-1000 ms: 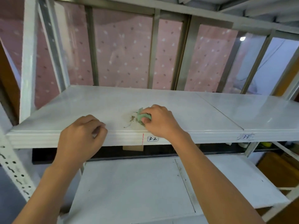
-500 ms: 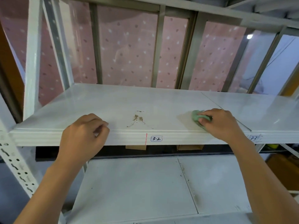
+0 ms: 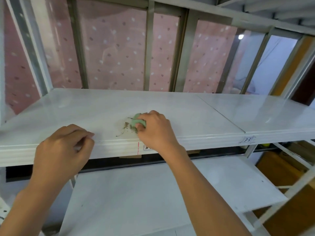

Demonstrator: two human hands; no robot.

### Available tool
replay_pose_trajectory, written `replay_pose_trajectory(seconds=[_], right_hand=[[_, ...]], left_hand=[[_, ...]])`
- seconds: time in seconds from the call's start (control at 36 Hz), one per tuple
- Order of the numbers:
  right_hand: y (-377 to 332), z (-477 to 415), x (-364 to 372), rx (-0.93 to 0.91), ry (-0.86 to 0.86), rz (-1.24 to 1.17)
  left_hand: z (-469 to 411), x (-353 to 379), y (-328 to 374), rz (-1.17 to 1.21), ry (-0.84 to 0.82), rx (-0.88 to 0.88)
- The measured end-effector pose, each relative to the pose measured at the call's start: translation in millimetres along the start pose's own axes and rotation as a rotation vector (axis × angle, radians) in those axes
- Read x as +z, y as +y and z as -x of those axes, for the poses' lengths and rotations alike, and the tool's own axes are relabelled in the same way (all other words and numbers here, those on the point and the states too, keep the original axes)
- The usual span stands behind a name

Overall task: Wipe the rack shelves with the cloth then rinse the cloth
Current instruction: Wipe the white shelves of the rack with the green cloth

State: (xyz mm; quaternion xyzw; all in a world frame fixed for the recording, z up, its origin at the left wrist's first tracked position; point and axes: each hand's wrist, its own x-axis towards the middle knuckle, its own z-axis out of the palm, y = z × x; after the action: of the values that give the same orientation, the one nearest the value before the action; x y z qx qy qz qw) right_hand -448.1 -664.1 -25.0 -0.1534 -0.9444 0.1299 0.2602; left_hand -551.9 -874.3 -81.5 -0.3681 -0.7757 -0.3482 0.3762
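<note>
Since half a second ago the right hand (image 3: pixel 156 132) has come back from the panel seam (image 3: pixel 221 114) at centre right to the middle of the frame, its fingers gripping the bunched green cloth (image 3: pixel 137 122) and pressing it onto the upper shelf (image 3: pixel 85 109), right against the brown dirt smear (image 3: pixel 125 126). The left hand (image 3: pixel 63 150) stays at lower left on the shelf's front edge, fingers (image 3: pixel 83 133) curled closed, holding nothing.
</note>
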Motion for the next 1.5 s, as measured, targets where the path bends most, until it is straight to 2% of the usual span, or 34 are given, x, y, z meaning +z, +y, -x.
replay_pose_trajectory(seconds=[0.11,0.25,0.33,0.69,0.83,0.97,1.08,1.14,1.28,1.42,1.5], right_hand=[[22,16,-26,0.014,-0.004,0.059],[92,35,-63,0.232,0.031,0.175],[112,28,-65,0.278,-0.005,0.165],[41,-102,3,-0.173,-0.443,-0.093],[20,-73,5,-0.305,-0.503,-0.285],[-14,-23,-11,-0.423,-0.55,-0.384],[-44,23,-19,-0.586,-0.692,-0.268],[-38,40,-19,-0.613,-0.641,-0.236],[18,48,-43,-0.48,-0.282,-0.301],[77,41,-67,-0.144,0.011,-0.12],[115,32,-74,0.112,0.026,0.118]], left_hand=[[0,-2,1,-0.01,0.002,0.009],[0,-4,1,-0.009,-0.023,0.001],[0,-5,0,0.012,-0.024,-0.015],[-4,-11,2,0.021,-0.096,-0.05],[-11,-18,2,0.098,-0.129,-0.075],[-24,-27,7,0.079,-0.058,-0.067],[-30,-33,9,0.057,-0.035,-0.09],[-30,-36,9,0.055,-0.05,-0.079],[-22,-43,5,0.01,-0.113,-0.078],[-12,-44,-4,-0.088,-0.148,-0.056],[-5,-44,-9,-0.116,-0.158,-0.012]])
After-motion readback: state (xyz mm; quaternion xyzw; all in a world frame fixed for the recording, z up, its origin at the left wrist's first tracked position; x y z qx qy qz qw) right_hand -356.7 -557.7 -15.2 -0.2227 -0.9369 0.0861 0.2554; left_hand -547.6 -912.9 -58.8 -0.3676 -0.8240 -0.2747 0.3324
